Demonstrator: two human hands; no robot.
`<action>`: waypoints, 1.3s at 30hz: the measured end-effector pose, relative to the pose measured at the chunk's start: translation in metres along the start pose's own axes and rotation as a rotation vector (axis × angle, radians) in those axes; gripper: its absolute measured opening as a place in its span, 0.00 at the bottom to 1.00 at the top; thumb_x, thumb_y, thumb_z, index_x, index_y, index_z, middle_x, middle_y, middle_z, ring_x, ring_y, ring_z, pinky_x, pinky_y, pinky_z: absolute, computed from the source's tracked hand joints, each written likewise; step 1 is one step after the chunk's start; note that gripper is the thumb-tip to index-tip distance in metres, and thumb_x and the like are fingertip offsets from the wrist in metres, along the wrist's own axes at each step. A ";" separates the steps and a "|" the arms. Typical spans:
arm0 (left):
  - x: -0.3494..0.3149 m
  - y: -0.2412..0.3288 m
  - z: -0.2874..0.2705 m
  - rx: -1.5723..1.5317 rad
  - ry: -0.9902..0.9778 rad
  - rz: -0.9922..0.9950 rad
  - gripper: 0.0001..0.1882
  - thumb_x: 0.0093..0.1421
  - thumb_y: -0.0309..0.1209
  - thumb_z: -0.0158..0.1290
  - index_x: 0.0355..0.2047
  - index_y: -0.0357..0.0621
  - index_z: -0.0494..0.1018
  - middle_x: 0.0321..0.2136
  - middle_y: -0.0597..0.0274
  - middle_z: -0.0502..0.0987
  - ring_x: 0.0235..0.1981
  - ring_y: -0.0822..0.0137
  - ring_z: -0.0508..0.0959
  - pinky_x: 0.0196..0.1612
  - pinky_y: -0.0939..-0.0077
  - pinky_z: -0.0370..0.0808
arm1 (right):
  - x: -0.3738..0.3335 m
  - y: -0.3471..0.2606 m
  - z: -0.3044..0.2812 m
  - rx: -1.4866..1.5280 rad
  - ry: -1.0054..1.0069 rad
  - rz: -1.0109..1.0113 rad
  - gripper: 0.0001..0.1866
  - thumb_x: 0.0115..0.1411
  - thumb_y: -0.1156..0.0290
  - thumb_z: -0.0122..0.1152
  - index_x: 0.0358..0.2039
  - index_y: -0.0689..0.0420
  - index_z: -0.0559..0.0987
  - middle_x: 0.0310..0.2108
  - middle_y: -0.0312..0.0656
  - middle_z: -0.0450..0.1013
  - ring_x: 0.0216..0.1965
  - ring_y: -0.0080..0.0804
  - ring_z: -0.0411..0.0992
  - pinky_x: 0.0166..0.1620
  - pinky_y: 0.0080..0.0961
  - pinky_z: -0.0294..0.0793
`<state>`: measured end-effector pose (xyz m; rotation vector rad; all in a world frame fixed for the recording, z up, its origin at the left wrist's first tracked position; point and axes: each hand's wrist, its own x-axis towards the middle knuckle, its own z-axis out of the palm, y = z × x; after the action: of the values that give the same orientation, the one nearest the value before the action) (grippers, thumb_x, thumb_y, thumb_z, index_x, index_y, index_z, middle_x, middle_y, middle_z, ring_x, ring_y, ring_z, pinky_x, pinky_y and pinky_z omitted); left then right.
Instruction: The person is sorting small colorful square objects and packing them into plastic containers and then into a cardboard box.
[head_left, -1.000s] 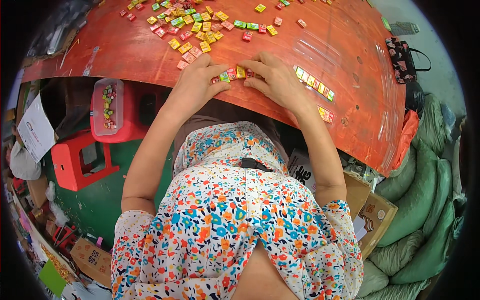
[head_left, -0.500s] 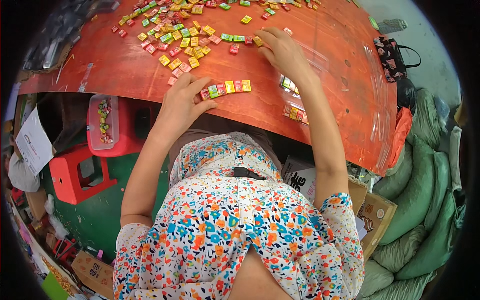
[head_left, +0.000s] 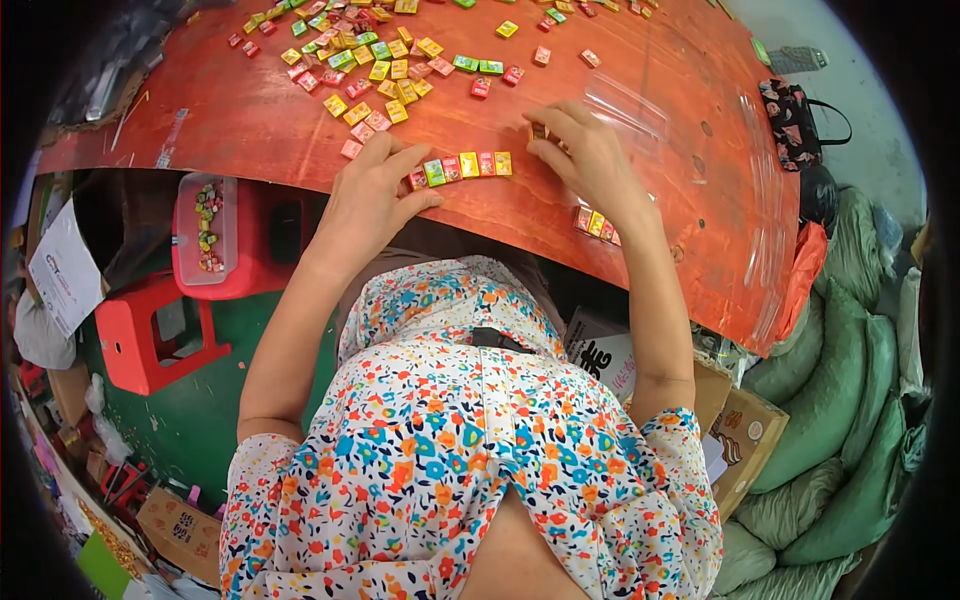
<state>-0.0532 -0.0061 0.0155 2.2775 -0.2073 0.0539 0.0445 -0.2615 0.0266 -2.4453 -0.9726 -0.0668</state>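
A short row of small coloured wrapped candies (head_left: 461,167) lies near the front edge of the red-brown wooden table (head_left: 250,125). My left hand (head_left: 370,195) rests flat at the row's left end, fingertips touching it. My right hand (head_left: 585,150) sits just right of the row, its fingers pinched on one small candy (head_left: 538,131). Another short row of candies (head_left: 596,224) lies under my right wrist. Many loose candies (head_left: 370,60) are scattered farther back on the table.
Clear plastic wrappers (head_left: 625,100) lie on the table to the right. A red plastic stool (head_left: 150,335) and a clear box of candies (head_left: 207,228) stand below left. Green sacks (head_left: 850,400) and cardboard boxes (head_left: 745,445) fill the right side.
My right hand reached to the back pile, then came back toward the row with a candy. My left hand stayed at the row's left end.
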 end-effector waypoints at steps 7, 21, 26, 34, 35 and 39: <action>-0.007 -0.003 0.002 -0.011 0.014 -0.002 0.24 0.47 0.29 0.66 0.46 0.38 0.74 0.33 0.56 0.70 0.28 0.61 0.76 0.33 0.66 0.74 | 0.047 0.015 0.006 -0.257 0.275 0.022 0.15 0.58 0.68 0.61 0.45 0.57 0.77 0.41 0.45 0.75 0.42 0.44 0.74 0.44 0.38 0.74; -0.008 -0.007 0.003 -0.076 0.022 -0.037 0.24 0.48 0.30 0.66 0.46 0.37 0.74 0.34 0.56 0.70 0.29 0.60 0.77 0.34 0.65 0.75 | 0.056 0.007 0.013 -0.215 0.124 -0.052 0.14 0.55 0.70 0.57 0.43 0.56 0.80 0.34 0.45 0.77 0.34 0.41 0.76 0.39 0.35 0.76; -0.004 0.000 0.004 0.048 0.007 -0.002 0.24 0.49 0.31 0.65 0.47 0.40 0.73 0.36 0.54 0.70 0.36 0.52 0.76 0.38 0.58 0.74 | -0.001 -0.021 0.008 0.007 0.055 0.217 0.15 0.55 0.69 0.60 0.43 0.61 0.79 0.32 0.46 0.77 0.31 0.34 0.77 0.38 0.29 0.76; -0.001 -0.002 0.006 0.118 -0.017 0.024 0.24 0.48 0.32 0.65 0.46 0.41 0.73 0.36 0.54 0.70 0.36 0.51 0.75 0.39 0.59 0.74 | -0.017 -0.026 0.001 0.048 -0.001 0.260 0.15 0.56 0.73 0.61 0.45 0.62 0.78 0.36 0.48 0.78 0.39 0.43 0.77 0.43 0.33 0.76; -0.001 -0.002 0.006 0.117 -0.016 0.024 0.24 0.48 0.32 0.65 0.46 0.40 0.73 0.36 0.54 0.70 0.36 0.51 0.75 0.39 0.59 0.74 | -0.019 -0.024 0.000 0.048 0.004 0.264 0.15 0.56 0.73 0.61 0.45 0.62 0.78 0.36 0.48 0.78 0.39 0.43 0.77 0.43 0.33 0.76; 0.004 0.002 0.006 0.166 -0.035 0.072 0.24 0.48 0.32 0.65 0.46 0.40 0.74 0.36 0.53 0.70 0.36 0.52 0.75 0.38 0.59 0.73 | -0.024 -0.024 0.004 0.119 -0.045 0.000 0.16 0.57 0.71 0.61 0.46 0.59 0.77 0.46 0.49 0.73 0.47 0.47 0.73 0.48 0.36 0.74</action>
<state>-0.0494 -0.0123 0.0137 2.4371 -0.3137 0.0712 0.0105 -0.2602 0.0284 -2.3470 -0.9681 0.0456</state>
